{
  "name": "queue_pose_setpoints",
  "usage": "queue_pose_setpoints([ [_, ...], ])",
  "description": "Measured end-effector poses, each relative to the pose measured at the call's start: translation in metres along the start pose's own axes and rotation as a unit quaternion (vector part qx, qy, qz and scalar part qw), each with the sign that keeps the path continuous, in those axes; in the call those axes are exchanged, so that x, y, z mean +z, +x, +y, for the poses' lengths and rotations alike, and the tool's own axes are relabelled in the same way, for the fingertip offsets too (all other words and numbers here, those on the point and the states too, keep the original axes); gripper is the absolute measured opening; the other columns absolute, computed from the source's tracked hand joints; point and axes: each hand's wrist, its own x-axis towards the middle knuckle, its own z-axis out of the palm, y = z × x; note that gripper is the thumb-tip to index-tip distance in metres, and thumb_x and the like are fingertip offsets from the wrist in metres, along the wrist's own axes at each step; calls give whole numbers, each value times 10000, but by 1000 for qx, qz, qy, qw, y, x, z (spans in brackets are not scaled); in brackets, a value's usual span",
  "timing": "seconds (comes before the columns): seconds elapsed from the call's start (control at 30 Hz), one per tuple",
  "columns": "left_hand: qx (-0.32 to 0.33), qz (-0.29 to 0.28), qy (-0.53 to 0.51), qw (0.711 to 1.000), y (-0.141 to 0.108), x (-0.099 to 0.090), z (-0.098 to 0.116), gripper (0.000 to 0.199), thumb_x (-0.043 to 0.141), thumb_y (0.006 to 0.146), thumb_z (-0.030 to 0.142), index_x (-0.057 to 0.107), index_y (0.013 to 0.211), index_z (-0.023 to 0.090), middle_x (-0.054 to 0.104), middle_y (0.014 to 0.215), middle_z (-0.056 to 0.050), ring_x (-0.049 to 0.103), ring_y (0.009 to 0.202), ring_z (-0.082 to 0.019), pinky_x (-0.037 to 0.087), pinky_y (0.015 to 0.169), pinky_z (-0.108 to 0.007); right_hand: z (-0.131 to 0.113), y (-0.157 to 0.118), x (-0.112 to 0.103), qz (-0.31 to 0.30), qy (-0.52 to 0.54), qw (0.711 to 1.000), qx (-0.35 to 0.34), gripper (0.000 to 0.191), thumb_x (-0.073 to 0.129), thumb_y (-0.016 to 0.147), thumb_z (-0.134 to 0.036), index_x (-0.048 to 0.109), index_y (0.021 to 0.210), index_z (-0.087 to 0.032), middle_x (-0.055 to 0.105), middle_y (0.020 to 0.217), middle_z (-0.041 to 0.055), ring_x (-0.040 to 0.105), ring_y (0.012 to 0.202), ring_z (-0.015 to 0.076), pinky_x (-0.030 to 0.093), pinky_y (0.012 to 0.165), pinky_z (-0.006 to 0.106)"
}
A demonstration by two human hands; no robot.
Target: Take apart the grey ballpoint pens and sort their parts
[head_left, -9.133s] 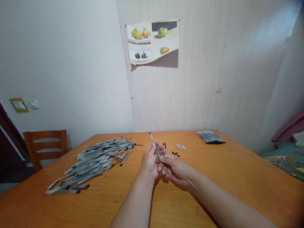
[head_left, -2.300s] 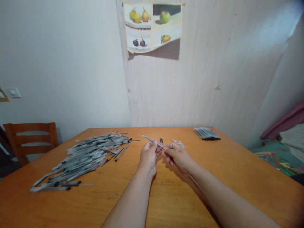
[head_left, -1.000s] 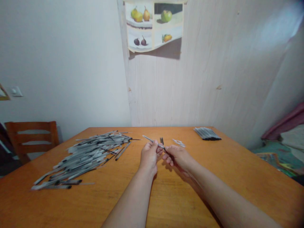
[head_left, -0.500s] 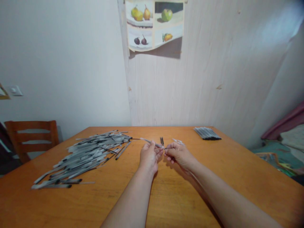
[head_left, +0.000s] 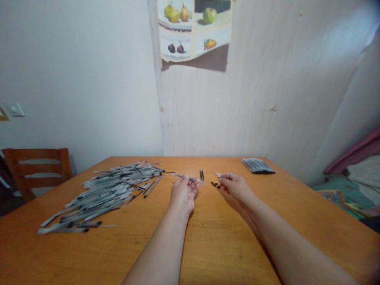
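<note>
My left hand (head_left: pixel 184 194) is closed on a slim, translucent grey pen (head_left: pixel 190 178), thumb on top, with one end pointing left and the other towards the middle. My right hand (head_left: pixel 236 186) is apart from it to the right, thumb and fingers pinched together low over the table. A small white piece (head_left: pixel 217 173) shows at those fingertips; whether they grip it is unclear. Several small black plugs (head_left: pixel 215 184) lie just left of the right fingertips. Between the hands, farther back, are a few thin dark refills (head_left: pixel 202 175) standing side by side.
A big loose heap of pens (head_left: pixel 113 190) covers the table's left side. At the back right lies a neat row of pens (head_left: pixel 258 166) with black ends. A wooden chair (head_left: pixel 38 154) stands left of the table (head_left: pixel 148 245); the wall behind carries a fruit picture (head_left: pixel 192 27).
My right hand has left the pen's end and moved right to the small white pieces, uncovering the black plugs. My left hand has shifted slightly left, still holding the pen.
</note>
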Motion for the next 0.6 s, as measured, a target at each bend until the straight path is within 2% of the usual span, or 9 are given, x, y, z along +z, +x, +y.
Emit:
queue_pose_setpoints([
  [0.1,4,4,1,1000,0,0,0,162,542,947,257,530,823,154,664,696,-56,641,565,-96,534,573,-195,22,13,-13,63,-141,988,-13,145,600,756,-310,651,728,-177,607,599,19,517,548,138,356,525,249],
  [0.23,7,6,13,1000,0,0,0,159,540,948,261,524,829,156,670,710,-59,644,572,-99,532,580,-201,40,20,-22,63,-298,952,-14,164,605,755,-307,714,743,-187,670,680,50,573,639,171,355,571,266],
  [0.43,12,9,26,1000,0,0,0,159,538,949,270,522,832,162,671,704,-58,642,566,-100,523,572,-199,37,21,-21,21,-383,923,-7,231,588,813,-373,772,842,-235,722,793,66,629,742,206,361,591,277],
  [0.6,12,12,27,999,-1,0,-1,160,571,931,277,533,829,161,661,688,-48,643,562,-103,526,571,-202,35,21,-18,17,-408,913,-11,258,581,846,-406,791,897,-265,746,878,80,660,836,235,393,622,290],
])
